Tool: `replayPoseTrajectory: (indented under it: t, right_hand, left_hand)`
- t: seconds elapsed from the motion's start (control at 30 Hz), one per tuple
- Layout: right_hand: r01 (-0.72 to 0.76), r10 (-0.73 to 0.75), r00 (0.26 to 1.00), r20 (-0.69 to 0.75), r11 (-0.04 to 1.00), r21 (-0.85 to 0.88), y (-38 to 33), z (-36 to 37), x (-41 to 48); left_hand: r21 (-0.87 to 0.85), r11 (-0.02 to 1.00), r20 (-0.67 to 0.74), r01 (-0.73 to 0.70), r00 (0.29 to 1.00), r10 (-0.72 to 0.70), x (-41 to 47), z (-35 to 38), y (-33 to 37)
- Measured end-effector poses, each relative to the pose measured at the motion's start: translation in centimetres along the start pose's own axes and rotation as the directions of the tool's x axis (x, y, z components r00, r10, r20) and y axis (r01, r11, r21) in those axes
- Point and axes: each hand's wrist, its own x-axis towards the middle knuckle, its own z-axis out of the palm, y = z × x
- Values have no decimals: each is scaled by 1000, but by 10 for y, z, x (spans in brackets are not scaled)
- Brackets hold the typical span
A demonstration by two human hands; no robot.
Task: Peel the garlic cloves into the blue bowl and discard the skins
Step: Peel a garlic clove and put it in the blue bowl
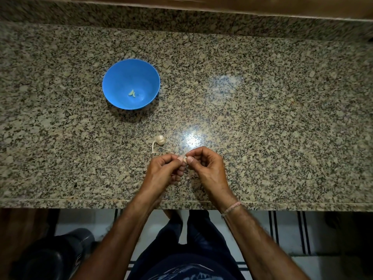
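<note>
A blue bowl [113,77] stands on the granite counter at the left, with two small peeled garlic cloves [131,93] on its bottom. A garlic bulb [159,140] with a thin dry stem lies on the counter just beyond my hands. My left hand [163,171] and my right hand [206,167] meet near the front edge and both pinch one small garlic clove [184,159] between thumbs and fingertips. Most of that clove is hidden by my fingers.
The speckled granite counter [262,118] runs the full width, with a raised back ledge and a front edge near my wrists. A dark bin [60,253] sits on the floor at the lower left, below the counter.
</note>
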Motion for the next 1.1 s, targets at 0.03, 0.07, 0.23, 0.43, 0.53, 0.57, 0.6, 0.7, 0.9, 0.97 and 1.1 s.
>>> replayPoseTrajectory:
  t: [0.03,0.07,0.23,0.43,0.53,0.57,0.6,0.7,0.9,0.97,1.1]
  right_hand:
    - [0,0,1000,6,1000,8,0,0,0]
    - [-7,7,1000,10,1000,27,0,0,0]
    - [-170,174,985,12,946,275,-4,0,-2]
    - [-197,235,971,-44,891,408,-1,4,1]
    - [-164,216,973,-80,895,415,-1,5,2]
    - [-162,214,973,-81,894,419,-1,6,2]
    - [-160,211,974,-79,895,417,0,6,1]
    - [-161,205,976,-69,902,401,-1,6,1]
    - [-112,122,992,-28,964,243,-3,1,2]
    - [-53,54,998,-12,992,113,-3,-1,2]
    - [36,-37,999,-19,999,-32,-1,-1,2]
  left_hand:
    - [4,1000,1,2,1000,-2,1,1,-1]
    - [22,1000,-3,-8,1000,9,1,2,-2]
    - [255,961,-86,-110,987,135,-1,14,-3]
    - [247,958,-160,-149,968,192,-1,16,-5]
    - [194,968,-161,-162,968,194,-3,14,-6]
    - [174,971,-167,-166,966,196,-3,15,-6]
    - [155,974,-176,-166,965,193,-4,15,-5]
    - [76,985,-190,-154,968,166,-4,17,-2]
    - [-62,993,-167,-100,982,88,-5,19,0]
    - [-52,993,-170,-108,981,97,-4,18,0]
    - [-12,992,-159,-122,980,119,-5,16,1]
